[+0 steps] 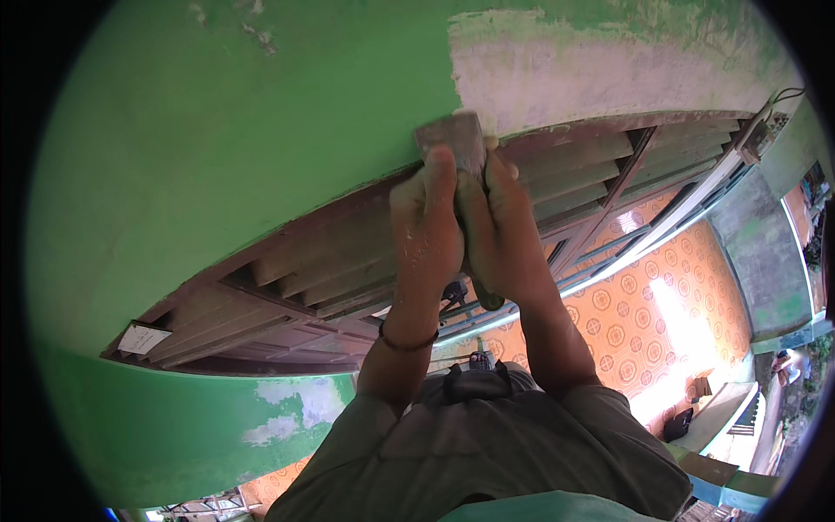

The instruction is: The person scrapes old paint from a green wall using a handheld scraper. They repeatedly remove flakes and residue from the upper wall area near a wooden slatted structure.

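A wide scraper (458, 132) with a broad flat blade rests against the green painted wall (296, 113), just above a brown wooden frame. Its blade is beside the left border of a pale patch (557, 74) where the green paint is gone. My left hand (424, 222) is closed round the tool, with the thumb laid along the blade. Next to it my right hand (500, 217) is wrapped round the scraper from the other side. Most of the handle is hidden between my palms; its dark end shows below them. A dark bracelet (407, 341) circles my left wrist.
The brown louvred frame (335, 252) runs across behind my hands. A white card (143, 337) is fixed at its left end. Cables and a box (758, 139) hang at the right. Far below lies an orange patterned tile floor (617, 322), with a dark bag (678, 424) on it.
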Motion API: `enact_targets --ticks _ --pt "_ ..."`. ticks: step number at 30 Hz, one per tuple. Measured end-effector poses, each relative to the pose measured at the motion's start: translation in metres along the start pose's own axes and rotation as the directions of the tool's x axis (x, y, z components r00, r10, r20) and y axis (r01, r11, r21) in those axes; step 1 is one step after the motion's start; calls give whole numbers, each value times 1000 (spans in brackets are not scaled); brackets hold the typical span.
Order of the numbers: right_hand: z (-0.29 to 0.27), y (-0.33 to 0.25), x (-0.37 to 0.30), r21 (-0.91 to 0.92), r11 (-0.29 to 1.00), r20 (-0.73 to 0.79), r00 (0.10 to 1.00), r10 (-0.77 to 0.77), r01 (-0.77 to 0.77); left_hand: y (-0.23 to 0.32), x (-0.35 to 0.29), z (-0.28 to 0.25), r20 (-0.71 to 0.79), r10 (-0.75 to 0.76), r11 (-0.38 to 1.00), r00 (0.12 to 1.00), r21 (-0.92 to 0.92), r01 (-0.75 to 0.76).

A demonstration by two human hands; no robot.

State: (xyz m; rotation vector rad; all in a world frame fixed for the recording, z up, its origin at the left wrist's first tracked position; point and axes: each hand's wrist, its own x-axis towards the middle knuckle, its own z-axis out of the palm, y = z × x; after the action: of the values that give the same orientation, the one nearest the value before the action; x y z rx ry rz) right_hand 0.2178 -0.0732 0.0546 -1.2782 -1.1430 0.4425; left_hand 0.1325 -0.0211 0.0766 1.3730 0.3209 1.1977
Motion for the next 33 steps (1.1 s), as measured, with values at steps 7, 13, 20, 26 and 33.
enact_targets --ticks 7,13,20,26,33 --pt "2 -1 0 7 999 17 998 -53 53 0 2 -1 30 -58 998 998 1 58" --pt "1 4 -4 71 997 15 1000 -6 5 -11 -10 -4 25 -115 992 993 61 113" --pt "2 10 -7 9 997 -8 997 -72 72 -15 -11 -4 19 -120 993 993 -5 120" --pt "2 8 -8 25 998 -26 998 -59 59 -12 -9 -5 21 -104 994 994 33 103" --pt "-1 4 -9 49 999 34 999 10 -11 -15 -9 -6 5 -72 997 997 26 72"
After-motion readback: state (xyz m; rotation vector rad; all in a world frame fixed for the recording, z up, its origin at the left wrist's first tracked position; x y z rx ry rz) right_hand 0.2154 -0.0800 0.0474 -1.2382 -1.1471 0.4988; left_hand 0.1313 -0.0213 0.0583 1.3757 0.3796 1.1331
